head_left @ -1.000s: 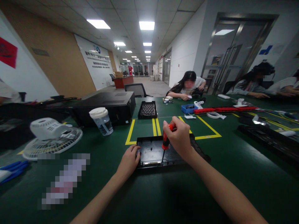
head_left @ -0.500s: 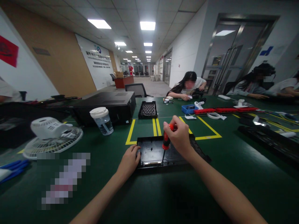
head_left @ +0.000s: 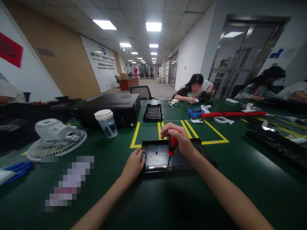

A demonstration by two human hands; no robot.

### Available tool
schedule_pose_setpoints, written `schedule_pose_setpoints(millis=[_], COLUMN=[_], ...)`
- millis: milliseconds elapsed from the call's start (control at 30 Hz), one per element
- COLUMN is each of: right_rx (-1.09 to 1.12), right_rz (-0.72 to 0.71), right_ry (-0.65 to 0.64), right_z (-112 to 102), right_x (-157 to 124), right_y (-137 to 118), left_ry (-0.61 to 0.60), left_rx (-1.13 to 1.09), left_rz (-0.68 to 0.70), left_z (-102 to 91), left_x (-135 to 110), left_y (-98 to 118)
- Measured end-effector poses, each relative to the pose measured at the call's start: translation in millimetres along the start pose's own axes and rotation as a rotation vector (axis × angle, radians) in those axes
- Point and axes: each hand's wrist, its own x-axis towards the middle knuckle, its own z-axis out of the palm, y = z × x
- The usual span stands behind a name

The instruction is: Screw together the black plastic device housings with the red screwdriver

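Observation:
A black plastic panel [head_left: 153, 159] with raised edges lies flat in front of me. My left hand [head_left: 133, 163] rests on its left edge, fingers bent over the rim. My right hand [head_left: 182, 140] holds a red-and-black screwdriver [head_left: 172, 146] nearly upright, thumb and palm against the handle, with some fingers lifted off it. The dark shaft points down at the panel near its front edge, beside a pale strip. The hand hides part of the panel's right half, and whatever is under the tip is too small to make out.
A lidded cup [head_left: 106, 124], a white fan part [head_left: 56, 137] and a large black case [head_left: 107, 108] stand to the left. Beyond the panel are yellow tape lines, a black tray [head_left: 153, 112] and a blue box [head_left: 194, 112]. Co-workers sit across the table.
The fingers of my right hand have loosened and spread forward around the screwdriver handle. My left hand stays on the panel. The whole view has shifted slightly.

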Motion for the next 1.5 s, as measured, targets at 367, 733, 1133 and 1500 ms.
schedule_pose_setpoints(millis=[367,733,1133,1500], right_rx=[0.500,0.540,0.580,0.520], right_rz=[0.135,0.135,0.134,0.130], right_ry=[-0.269,-0.273,-0.335,-0.325], right_z=[-10.3,-7.4,-12.7,-14.2], right_x=[0.8,1.4,5.1,4.3], right_y=[4.8,7.0,7.3,6.8], left_ry=[0.005,-0.005,-0.013,-0.007], left_rx=[0.007,0.030,0.034,0.030], left_rz=[0.003,0.003,-0.007,-0.006], left_z=[0.5,1.1,-0.3,-1.0], left_x=[-0.4,-0.3,0.1,-0.6], left_y=[0.0,-0.7,0.1,1.1])
